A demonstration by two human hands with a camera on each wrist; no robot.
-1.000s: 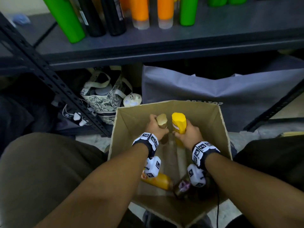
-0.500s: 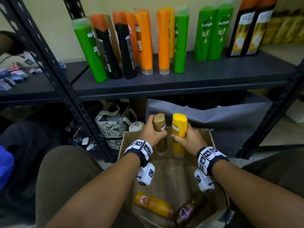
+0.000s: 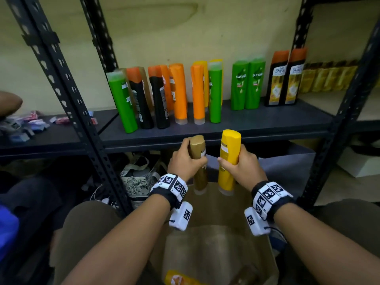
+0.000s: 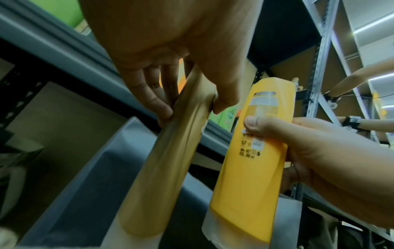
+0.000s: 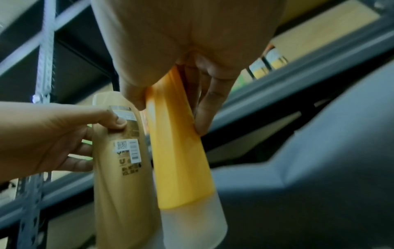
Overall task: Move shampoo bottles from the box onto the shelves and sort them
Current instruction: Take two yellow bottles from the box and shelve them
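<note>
Left hand point(image 3: 186, 161) wraps gold bottle point(image 3: 198, 161) near its top; right hand point(image 3: 239, 164) wraps yellow bottle point(image 3: 228, 159) mid-body. Both upright, caps down, above box point(image 3: 216, 243), just below shelf point(image 3: 257, 122) front edge. Risk: tops clip the front edge on the lift; gold hangs long below a high grip, may swing into the standing row

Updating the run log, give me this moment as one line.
left hand: grips gold bottle | right hand: grips yellow bottle | both above box, below shelf
</note>
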